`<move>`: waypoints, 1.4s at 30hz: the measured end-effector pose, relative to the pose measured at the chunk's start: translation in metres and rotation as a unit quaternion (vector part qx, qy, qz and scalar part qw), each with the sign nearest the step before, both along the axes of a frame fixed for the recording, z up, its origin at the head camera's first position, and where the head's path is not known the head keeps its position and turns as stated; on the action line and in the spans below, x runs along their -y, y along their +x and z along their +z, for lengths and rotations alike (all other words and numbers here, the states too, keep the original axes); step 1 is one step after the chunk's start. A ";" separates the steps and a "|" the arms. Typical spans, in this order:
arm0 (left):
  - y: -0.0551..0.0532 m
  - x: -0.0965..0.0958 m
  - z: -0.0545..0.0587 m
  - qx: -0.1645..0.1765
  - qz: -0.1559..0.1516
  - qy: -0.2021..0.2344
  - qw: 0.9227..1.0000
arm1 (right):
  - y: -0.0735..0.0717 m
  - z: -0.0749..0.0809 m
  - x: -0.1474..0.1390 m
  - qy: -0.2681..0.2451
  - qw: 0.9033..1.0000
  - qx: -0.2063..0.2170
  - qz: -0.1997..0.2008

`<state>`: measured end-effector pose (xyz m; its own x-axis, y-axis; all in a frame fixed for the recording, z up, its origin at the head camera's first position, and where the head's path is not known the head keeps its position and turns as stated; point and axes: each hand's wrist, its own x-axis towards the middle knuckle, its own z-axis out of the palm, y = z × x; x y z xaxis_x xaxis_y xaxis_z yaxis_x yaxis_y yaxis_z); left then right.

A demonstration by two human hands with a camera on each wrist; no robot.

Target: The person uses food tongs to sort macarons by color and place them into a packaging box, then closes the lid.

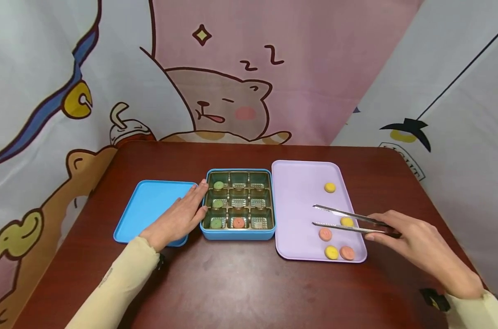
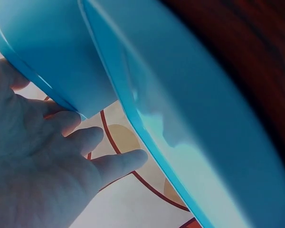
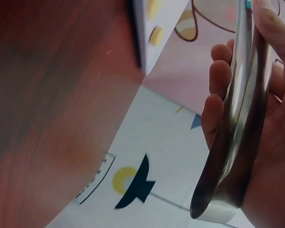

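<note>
My left hand [image 1: 180,217] lies with its fingers straight against the left side of the blue box [image 1: 238,235]. In the left wrist view, that hand [image 2: 42,147] touches the box wall [image 2: 61,66]. My right hand [image 1: 415,237] holds metal tongs [image 1: 356,214], also gripped in the right wrist view [image 3: 240,114]. The tongs' tips stand apart over the purple tray [image 1: 300,187] with nothing between them. The box's divided insert holds three green discs [image 1: 216,223] in its left column and a pink disc [image 1: 238,222] in the front middle compartment.
Three yellow discs [image 1: 330,187] and two pink discs [image 1: 347,253] lie on the tray's right half. A blue lid [image 1: 150,205] lies left of the box, partly under my left forearm. Everything stands on a dark brown table [image 1: 240,288], with a printed curtain [image 1: 314,68] behind.
</note>
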<state>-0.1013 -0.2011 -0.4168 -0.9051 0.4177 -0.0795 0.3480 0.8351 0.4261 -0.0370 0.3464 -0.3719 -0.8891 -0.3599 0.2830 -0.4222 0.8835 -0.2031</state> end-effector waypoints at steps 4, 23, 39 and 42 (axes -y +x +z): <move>0.001 0.001 0.001 0.002 0.002 0.000 1.000 | 0.003 -0.003 -0.011 0.017 1.000 0.014 -0.010; 0.003 -0.003 -0.003 0.005 0.007 0.002 1.000 | 0.011 -0.016 -0.030 0.088 0.992 0.079 -0.049; 0.001 -0.004 0.000 -0.002 0.004 -0.005 1.000 | 0.004 -0.023 -0.028 0.089 0.987 0.119 -0.055; 0.001 -0.003 0.001 0.000 0.007 -0.002 1.000 | 0.002 -0.023 -0.028 0.086 0.989 0.107 -0.051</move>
<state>-0.0999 -0.1980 -0.4157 -0.9112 0.4039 -0.0815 0.3356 0.8422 0.4220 -0.0349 0.3740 -0.3951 -0.9563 -0.2912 0.0261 -0.2921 0.9487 -0.1213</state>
